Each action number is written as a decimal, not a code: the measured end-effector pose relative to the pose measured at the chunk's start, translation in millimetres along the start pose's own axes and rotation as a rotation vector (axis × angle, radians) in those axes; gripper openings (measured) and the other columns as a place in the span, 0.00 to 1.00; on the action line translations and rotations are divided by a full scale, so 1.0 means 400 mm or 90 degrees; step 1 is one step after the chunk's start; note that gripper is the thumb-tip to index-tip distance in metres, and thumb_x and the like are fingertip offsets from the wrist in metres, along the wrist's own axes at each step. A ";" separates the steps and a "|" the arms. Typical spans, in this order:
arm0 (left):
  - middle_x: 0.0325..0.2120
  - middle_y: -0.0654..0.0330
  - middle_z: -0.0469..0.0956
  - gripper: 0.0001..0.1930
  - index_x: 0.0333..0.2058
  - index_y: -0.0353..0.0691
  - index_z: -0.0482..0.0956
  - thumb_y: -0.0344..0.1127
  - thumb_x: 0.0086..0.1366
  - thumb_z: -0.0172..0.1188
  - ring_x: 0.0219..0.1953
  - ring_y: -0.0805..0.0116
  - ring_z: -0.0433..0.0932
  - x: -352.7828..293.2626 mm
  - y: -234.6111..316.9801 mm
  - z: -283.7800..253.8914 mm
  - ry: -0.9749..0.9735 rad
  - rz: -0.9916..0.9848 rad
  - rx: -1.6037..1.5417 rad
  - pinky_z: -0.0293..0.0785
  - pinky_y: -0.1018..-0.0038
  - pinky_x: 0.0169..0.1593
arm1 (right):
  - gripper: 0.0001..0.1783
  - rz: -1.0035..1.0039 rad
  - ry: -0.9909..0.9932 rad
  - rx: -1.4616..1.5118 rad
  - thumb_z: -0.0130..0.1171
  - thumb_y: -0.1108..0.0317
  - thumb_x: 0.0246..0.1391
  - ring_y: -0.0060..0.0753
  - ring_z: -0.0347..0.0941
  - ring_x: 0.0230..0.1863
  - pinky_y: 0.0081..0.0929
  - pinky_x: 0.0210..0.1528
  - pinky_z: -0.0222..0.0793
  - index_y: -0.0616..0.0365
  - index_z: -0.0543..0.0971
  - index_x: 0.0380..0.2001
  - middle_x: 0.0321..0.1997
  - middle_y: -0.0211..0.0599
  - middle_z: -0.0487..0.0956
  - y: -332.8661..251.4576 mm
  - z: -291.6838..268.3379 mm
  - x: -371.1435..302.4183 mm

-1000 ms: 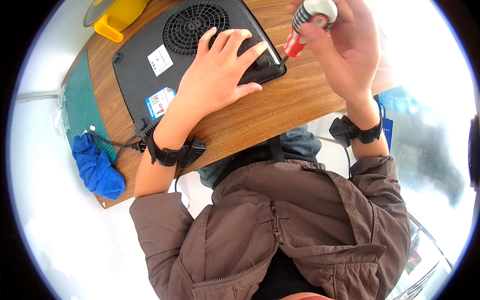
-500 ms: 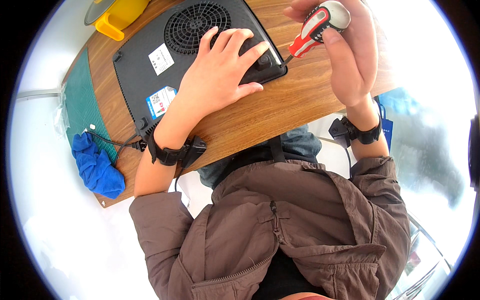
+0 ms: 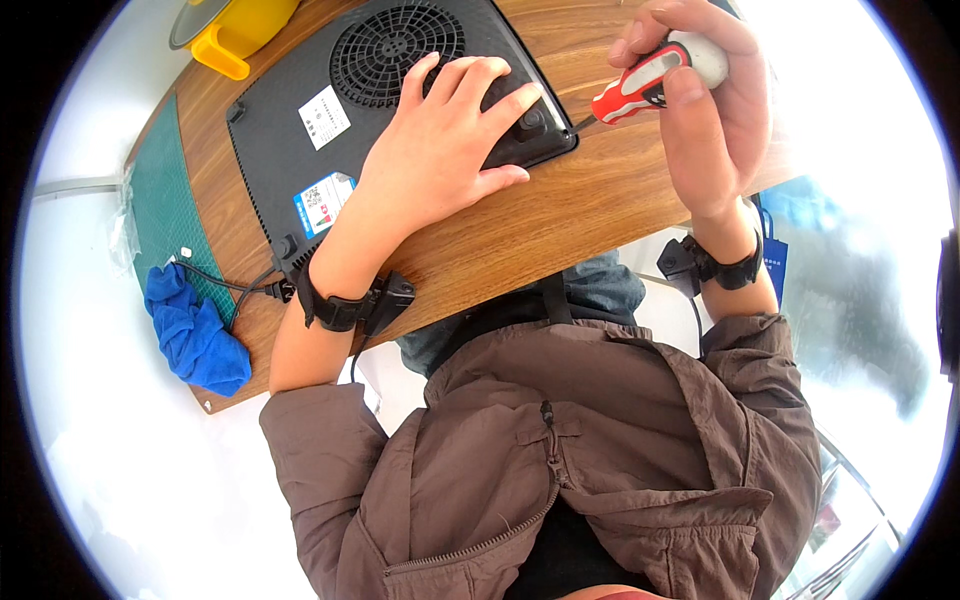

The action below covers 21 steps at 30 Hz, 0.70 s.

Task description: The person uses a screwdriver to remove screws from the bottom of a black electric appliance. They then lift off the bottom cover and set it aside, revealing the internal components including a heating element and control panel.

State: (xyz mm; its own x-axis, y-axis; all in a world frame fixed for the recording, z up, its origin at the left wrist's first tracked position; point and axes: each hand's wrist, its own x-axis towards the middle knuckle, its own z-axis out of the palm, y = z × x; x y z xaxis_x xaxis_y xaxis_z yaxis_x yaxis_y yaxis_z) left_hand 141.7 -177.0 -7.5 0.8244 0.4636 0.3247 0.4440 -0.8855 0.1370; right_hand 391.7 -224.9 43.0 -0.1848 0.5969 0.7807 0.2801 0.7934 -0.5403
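Note:
A black, flat appliance (image 3: 270,130), probably an induction cooker, lies underside up on the wooden table, showing a round fan grille (image 3: 395,50), stickers and small feet. My left hand (image 3: 445,140) rests spread on its near right part, fingers apart, holding nothing. My right hand (image 3: 715,110) grips a red, white and black screwdriver (image 3: 640,88) by its handle. The screwdriver is tilted, its shaft pointing down-left to the appliance's near right corner. Whether the tip sits in a screw there is too small to tell.
A yellow container with a grey lid (image 3: 225,30) stands at the far left. On the left lie a green cutting mat (image 3: 165,200), a blue cloth (image 3: 195,335) and a black power cord (image 3: 240,290). The table's near edge runs before my body; a blue bag (image 3: 775,265) is at the right.
My right hand has shifted slightly right and down, and its fingers have turned around the screwdriver handle. The appliance has moved very slightly right. My left hand stays spread on it.

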 end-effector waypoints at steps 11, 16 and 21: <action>0.60 0.57 0.67 0.39 0.63 0.52 0.73 0.51 0.52 0.75 0.65 0.53 0.66 0.000 0.001 0.003 0.009 -0.003 -0.007 0.53 0.51 0.72 | 0.19 0.015 0.047 0.042 0.50 0.60 0.71 0.29 0.73 0.39 0.25 0.42 0.72 0.66 0.68 0.54 0.41 0.44 0.73 -0.007 0.020 -0.004; 0.61 0.56 0.67 0.39 0.63 0.52 0.72 0.51 0.53 0.75 0.65 0.53 0.66 0.000 0.000 0.002 0.008 -0.001 -0.008 0.54 0.51 0.72 | 0.19 0.014 0.043 0.042 0.50 0.60 0.71 0.29 0.73 0.39 0.25 0.42 0.72 0.65 0.68 0.54 0.41 0.44 0.73 -0.001 0.021 -0.007; 0.61 0.56 0.67 0.38 0.63 0.53 0.72 0.51 0.53 0.75 0.65 0.53 0.66 0.000 0.000 0.005 0.014 0.002 -0.002 0.54 0.51 0.72 | 0.18 -0.011 0.028 0.022 0.50 0.61 0.71 0.29 0.73 0.38 0.25 0.41 0.71 0.65 0.68 0.53 0.41 0.44 0.74 -0.001 0.016 -0.002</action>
State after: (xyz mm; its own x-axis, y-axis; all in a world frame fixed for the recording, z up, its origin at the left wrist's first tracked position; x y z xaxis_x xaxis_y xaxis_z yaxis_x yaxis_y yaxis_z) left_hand 142.2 -176.9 -9.3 0.8178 0.4599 0.3460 0.4402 -0.8871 0.1387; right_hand 385.6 -224.7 40.5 -0.1471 0.5774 0.8031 0.2450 0.8079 -0.5360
